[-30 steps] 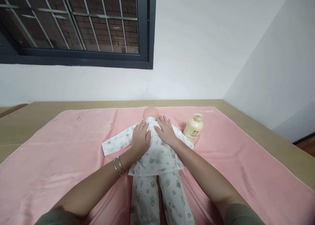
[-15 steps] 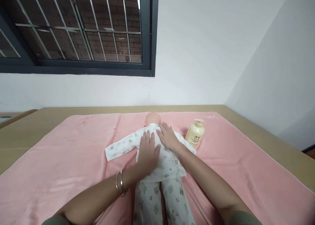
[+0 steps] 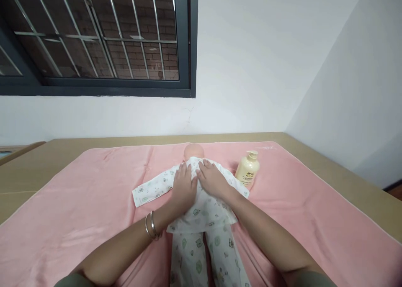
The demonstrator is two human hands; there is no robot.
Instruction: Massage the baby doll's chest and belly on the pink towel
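Note:
A baby doll [image 3: 192,152] in white printed pyjamas lies lengthwise on a pink towel [image 3: 78,195], its head pointing away from me. My left hand [image 3: 184,185] lies flat on the doll's upper back, fingers stretched out towards the neck. My right hand [image 3: 212,179] rests flat beside it on the right shoulder area, fingers spread. Both palms press on the white top [image 3: 204,209]. Neither hand holds anything. Two bangles [image 3: 150,226] sit on my left wrist.
A cream pump bottle [image 3: 248,169] stands on the towel just right of the doll's right sleeve. The towel covers a tan surface [image 3: 37,161] set against a white wall, with a barred window [image 3: 94,40] above left.
My left hand slid down the doll's back half a second ago and has moved back up towards the neck. My right hand has stayed near the right shoulder.

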